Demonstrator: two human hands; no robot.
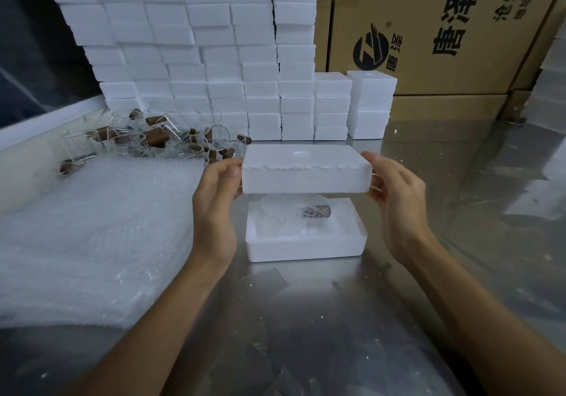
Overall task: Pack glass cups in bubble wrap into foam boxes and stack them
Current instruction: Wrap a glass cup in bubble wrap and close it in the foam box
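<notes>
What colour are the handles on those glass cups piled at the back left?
Brown, on the glass cups, seen from the head camera.

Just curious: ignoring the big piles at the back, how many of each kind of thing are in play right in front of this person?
Hands: 2, left hand and right hand
Foam box halves: 2, held foam lid and foam base
Bubble-wrapped cup: 1
Total: 5

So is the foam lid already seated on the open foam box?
No, both hands hold the foam lid in the air above the open foam box, with a clear gap showing the wrapped cup inside.
</notes>
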